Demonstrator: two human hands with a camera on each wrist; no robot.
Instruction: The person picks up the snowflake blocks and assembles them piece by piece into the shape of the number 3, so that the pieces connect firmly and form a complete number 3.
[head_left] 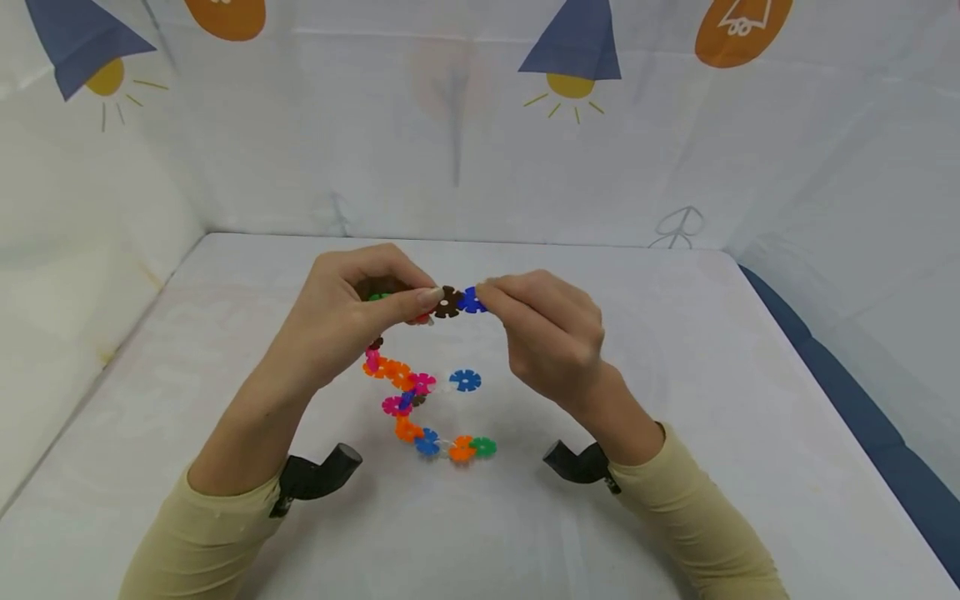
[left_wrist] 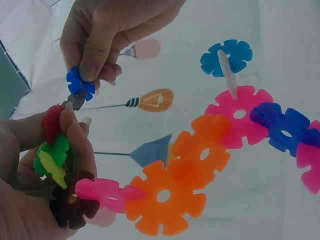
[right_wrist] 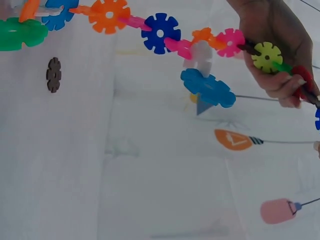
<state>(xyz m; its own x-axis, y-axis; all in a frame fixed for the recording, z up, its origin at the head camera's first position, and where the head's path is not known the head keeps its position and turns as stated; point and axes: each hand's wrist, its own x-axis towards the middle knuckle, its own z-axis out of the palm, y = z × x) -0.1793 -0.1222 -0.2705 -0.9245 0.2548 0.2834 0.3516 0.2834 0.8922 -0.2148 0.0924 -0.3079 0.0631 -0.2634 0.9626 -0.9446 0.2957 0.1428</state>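
Observation:
My left hand (head_left: 341,317) pinches a chain of interlocking plastic flower discs near its upper end, with a red disc (left_wrist: 53,124) between thumb and fingers. Just past the thumb tip, a dark brown disc (head_left: 447,302) joins a blue disc (head_left: 471,300). The right hand (head_left: 551,333) pinches that blue disc at its outer side. From the left hand the chain hangs through pink, orange (left_wrist: 163,195) and blue discs down to a green disc (head_left: 483,447). A lighter blue disc (head_left: 465,381) branches off on a white piece.
A single brown disc (right_wrist: 53,75) is apart from the chain, on the white table (head_left: 645,517). White cloth walls (head_left: 390,142) printed with lamps and bulbs stand behind and beside the table. Black wrist cameras (head_left: 318,475) sit at both cuffs. Dark blue padding (head_left: 847,400) runs along the right side.

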